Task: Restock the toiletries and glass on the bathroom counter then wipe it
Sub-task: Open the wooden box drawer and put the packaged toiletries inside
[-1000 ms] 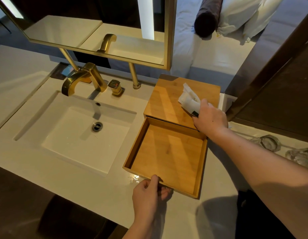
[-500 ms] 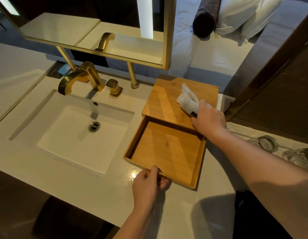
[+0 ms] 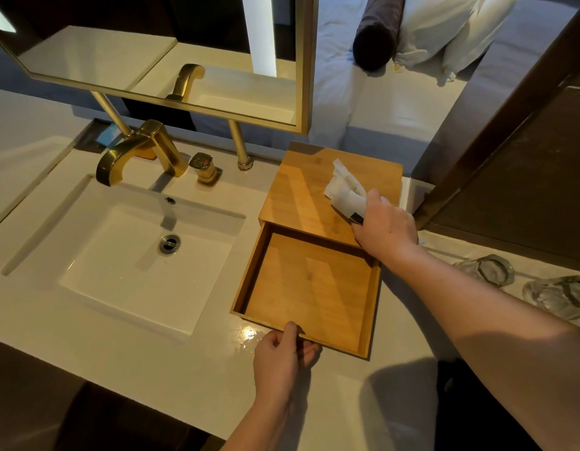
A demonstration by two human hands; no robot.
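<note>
A bamboo box stands on the white counter to the right of the sink. Its drawer is pulled out toward me and holds nothing. My left hand grips the drawer's front edge, thumb over the rim. My right hand rests on the box top, closed around several white toiletry packets, one with a dark cap end. Two clear glasses lie on the counter at the right, under my right forearm's far side.
A rectangular sink with a gold faucet and gold knob fills the left. A gold-framed mirror hangs above. A wet patch glints by the drawer's front. A dark wooden frame rises at right.
The drawer has slid back a little toward the box under my left hand. My right hand with the packets has stayed on the box top.
</note>
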